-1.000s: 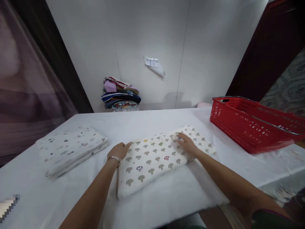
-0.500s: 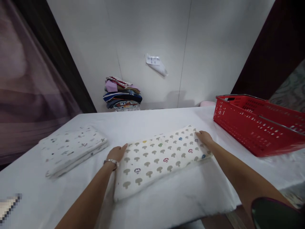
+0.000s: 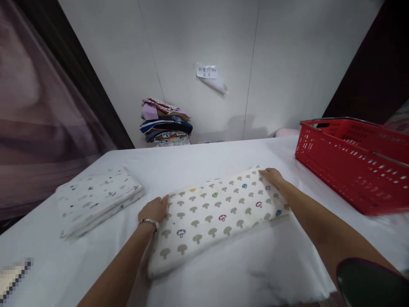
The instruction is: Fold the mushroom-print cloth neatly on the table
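Observation:
A folded white cloth (image 3: 217, 213) printed with grey mushrooms, a few in colour, lies slantwise across the table in front of me. My left hand (image 3: 154, 212), with a bracelet at the wrist, grips its left edge, thumb on top. At the far right corner my right hand (image 3: 271, 177) is closed on the same cloth. Most fingers of both hands are hidden by the fabric or the hands themselves. To the left, a second folded white cloth (image 3: 99, 198) with small dark motifs lies apart from my hands.
A red plastic basket (image 3: 348, 175) with metal handles stands on the right of the white-covered table (image 3: 204, 157). Stacked folded fabrics (image 3: 166, 123) sit by the wall behind. A paper note (image 3: 207, 71) is stuck to the wall. A curtain (image 3: 47, 106) hangs at left.
The view has shifted slightly, so the basket appears further right. Both hands keep hold of the mushroom cloth, whose near left corner sits a little lower and further left in view.

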Demonstrator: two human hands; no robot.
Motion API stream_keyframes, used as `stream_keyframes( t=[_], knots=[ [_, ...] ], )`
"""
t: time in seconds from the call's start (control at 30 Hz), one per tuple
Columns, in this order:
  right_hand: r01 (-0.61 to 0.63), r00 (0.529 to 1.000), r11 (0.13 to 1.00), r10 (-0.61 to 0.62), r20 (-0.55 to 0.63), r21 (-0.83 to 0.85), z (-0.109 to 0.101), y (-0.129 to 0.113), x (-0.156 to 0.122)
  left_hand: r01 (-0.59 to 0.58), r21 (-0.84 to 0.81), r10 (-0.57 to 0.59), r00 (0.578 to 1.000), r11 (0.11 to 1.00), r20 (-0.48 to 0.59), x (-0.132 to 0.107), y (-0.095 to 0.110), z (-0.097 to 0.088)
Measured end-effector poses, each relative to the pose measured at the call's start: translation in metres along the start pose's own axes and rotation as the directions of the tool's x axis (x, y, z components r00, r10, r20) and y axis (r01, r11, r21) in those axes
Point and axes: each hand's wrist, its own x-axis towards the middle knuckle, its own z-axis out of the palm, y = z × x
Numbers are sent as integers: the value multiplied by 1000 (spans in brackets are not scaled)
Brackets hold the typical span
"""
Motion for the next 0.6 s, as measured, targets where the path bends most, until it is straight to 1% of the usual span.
stream_keyframes(
  t=[0.1, 0.2, 0.3, 0.4, 0.5, 0.6],
  knots=[
    [-21, 1000, 1000, 21, 11, 19, 0, 0, 11, 35, 3, -35, 999, 999, -25, -1, 2, -1],
    [-8, 1000, 999, 8, 10, 36, 2, 0, 16, 52, -8, -53, 998, 999, -30, 2, 0, 2],
    [27, 999, 998, -25, -39, 48, 6, 1, 15, 55, -13, -55, 998, 998, -15, 5, -5, 7],
    [24, 997, 999, -22, -77, 26, 11, 2, 12, 56, -18, -56, 998, 998, -22, 7, -6, 9],
    [18, 998, 1000, -18, -55, 2, 12, 3, 14, 54, -35, -55, 998, 998, -34, 4, -6, 8],
    [12, 1000, 1000, -12, -12, -13, 6, 5, 16, 89, -109, -98, 992, 990, -76, 1, -9, 8]
  ],
)
